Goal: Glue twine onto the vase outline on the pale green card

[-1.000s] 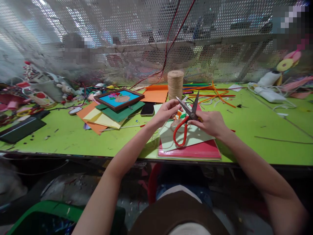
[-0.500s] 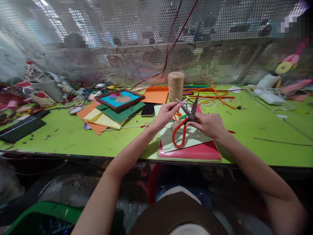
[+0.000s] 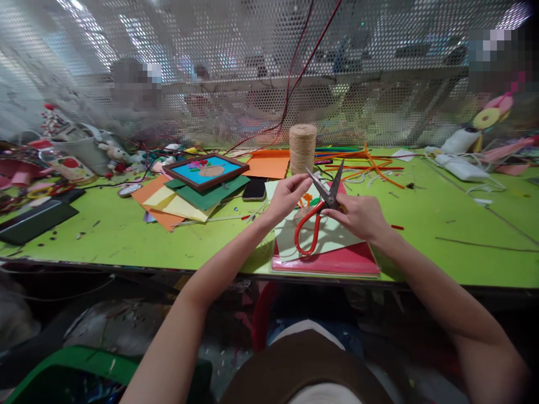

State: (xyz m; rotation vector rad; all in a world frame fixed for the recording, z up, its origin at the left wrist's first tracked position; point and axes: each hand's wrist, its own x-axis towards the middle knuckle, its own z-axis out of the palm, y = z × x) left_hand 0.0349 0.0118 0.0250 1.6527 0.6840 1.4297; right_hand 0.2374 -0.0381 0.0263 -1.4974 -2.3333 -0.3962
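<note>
My right hand [image 3: 357,213] grips a pair of red-handled scissors [image 3: 309,238] around the pivot, with the dark blades spread apart and pointing up. The red handle loops hang below, over the paper. My left hand [image 3: 290,196] is closed in a pinch beside the left blade tip; what its fingers hold is too small to make out. Beneath both hands lies a pale sheet [image 3: 337,244] bearing orange flowers [image 3: 306,199], a green leaf shape and a tan twine piece, partly covered by the hands and scissors. A red folder [image 3: 324,265] lies under the sheet.
A twine spool [image 3: 303,148] stands behind my hands, with orange pipe cleaners [image 3: 374,163] to its right. Left are a phone [image 3: 254,189], a framed flower picture [image 3: 206,171] and coloured paper [image 3: 168,205]. A perforated screen [image 3: 236,84] backs the green table [image 3: 421,224].
The hands and scissors have barely shifted. A small pale bit visible earlier between my left fingertips and the blade no longer shows clearly.
</note>
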